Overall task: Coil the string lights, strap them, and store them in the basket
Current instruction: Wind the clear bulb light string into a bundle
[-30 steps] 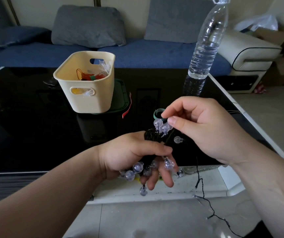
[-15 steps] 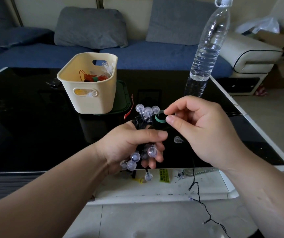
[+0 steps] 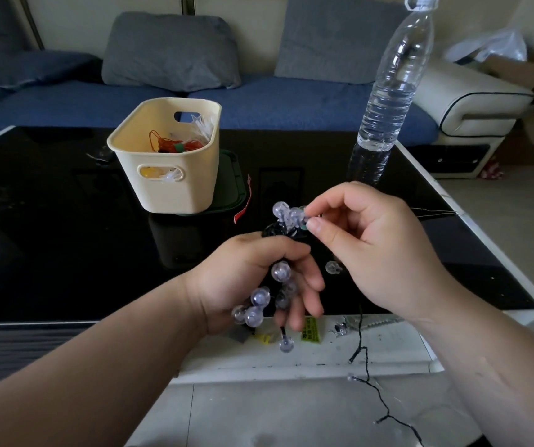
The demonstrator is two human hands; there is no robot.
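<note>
My left hand (image 3: 252, 279) grips a coiled bundle of string lights (image 3: 280, 272), black wire with clear round bulbs, above the near edge of the black table (image 3: 65, 246). Bulbs stick out above and below my fist. My right hand (image 3: 375, 246) pinches a green strap (image 3: 304, 226) against the top bulbs of the bundle; the strap is mostly hidden by my fingers. A loose tail of the wire (image 3: 365, 366) hangs down to the floor. The cream basket (image 3: 175, 185) stands further back on the left and holds other coiled lights.
A tall clear water bottle (image 3: 391, 91) stands on the table at the right rear. A dark green lid (image 3: 231, 188) lies under the basket, a red strip (image 3: 243, 208) beside it. A blue sofa with grey cushions runs behind the table. Small scraps lie on the white table ledge.
My left hand has turned the bundle so that bulbs rise at its top. My right hand has brought the green strap close against those top bulbs.
</note>
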